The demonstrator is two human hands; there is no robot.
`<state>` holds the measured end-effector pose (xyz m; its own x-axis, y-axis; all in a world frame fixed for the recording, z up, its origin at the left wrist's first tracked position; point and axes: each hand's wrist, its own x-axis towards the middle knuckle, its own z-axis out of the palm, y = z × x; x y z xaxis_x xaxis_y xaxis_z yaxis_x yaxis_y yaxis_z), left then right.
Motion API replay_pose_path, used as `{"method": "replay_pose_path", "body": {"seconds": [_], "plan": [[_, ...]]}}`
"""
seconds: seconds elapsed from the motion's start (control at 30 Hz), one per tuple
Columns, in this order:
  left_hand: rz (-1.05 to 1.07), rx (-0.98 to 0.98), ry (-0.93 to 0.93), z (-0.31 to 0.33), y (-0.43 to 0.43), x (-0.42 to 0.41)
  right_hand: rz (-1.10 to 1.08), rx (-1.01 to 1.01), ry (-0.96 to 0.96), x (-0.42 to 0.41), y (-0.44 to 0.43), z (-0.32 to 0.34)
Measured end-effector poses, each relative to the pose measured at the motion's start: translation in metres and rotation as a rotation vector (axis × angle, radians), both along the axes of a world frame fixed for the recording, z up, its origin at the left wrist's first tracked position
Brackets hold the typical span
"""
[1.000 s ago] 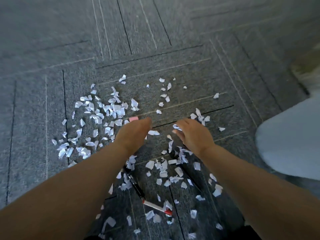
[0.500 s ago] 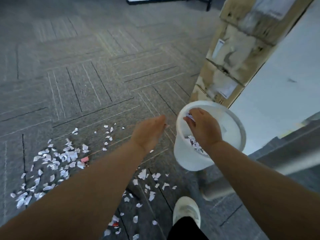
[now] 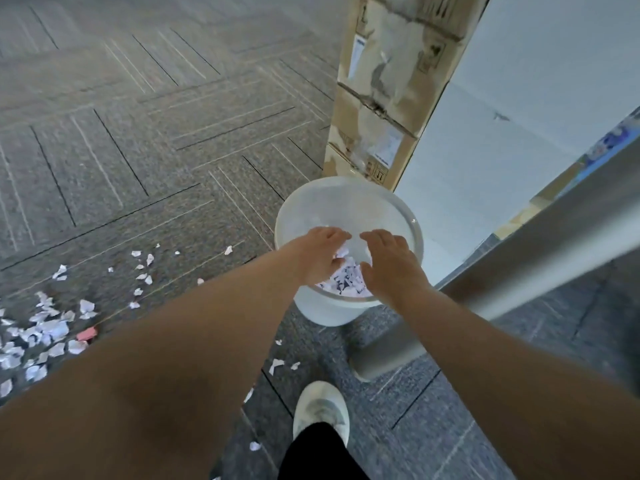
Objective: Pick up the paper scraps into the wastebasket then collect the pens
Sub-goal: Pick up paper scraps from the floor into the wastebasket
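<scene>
Two hands hung together over the mouth of the white wastebasket (image 3: 348,202), inside its rim: the left hand (image 3: 320,256) toward the near-left edge, the right hand (image 3: 389,266) toward the near-right, a narrow gap between them. Both had their fingers (image 3: 375,237) spread loose and gripped nothing, and a heap of paper scraps (image 3: 348,280) lay in the basket directly below them. The wastebasket stood on the grey carpet (image 3: 156,133), its far edge close to a stack of cardboard boxes (image 3: 388,84) and its right side near a grey metal leg (image 3: 519,268) (little room on that side). Leftward the carpet lay open, with more scraps (image 3: 48,330) and one pink piece (image 3: 86,333) scattered well apart from the basket. A white shoe (image 3: 322,410) stood on the carpet nearer than the basket.
</scene>
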<state>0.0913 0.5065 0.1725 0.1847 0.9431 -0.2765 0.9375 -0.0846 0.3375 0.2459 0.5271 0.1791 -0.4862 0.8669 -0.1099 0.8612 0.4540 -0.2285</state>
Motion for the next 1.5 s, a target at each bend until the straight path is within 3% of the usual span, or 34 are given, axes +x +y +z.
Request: {"method": "replay_pose_path", "body": {"seconds": [0.13, 0.57, 0.73, 1.0, 1.23, 1.5], "plan": [[-0.086, -0.130, 0.141, -0.008, -0.015, -0.010, 0.005, -0.043, -0.034, 0.004, -0.008, -0.004], [-0.185, 0.102, 0.243, 0.009, -0.033, -0.015, -0.016, 0.022, 0.010, -0.010, -0.025, 0.014], [-0.154, 0.032, 0.267, -0.005, -0.035, -0.008, -0.041, -0.028, -0.050, 0.000, -0.029, 0.003], [-0.003, 0.043, 0.284, -0.001, -0.074, -0.033, -0.028, -0.022, -0.069, -0.003, -0.050, 0.002], [0.225, 0.063, 0.228, -0.014, -0.174, -0.104, 0.218, 0.022, 0.018, -0.075, -0.109, -0.002], [0.383, -0.139, 0.248, -0.098, -0.302, -0.149, 0.320, -0.173, -0.093, -0.139, -0.196, -0.092]]}}
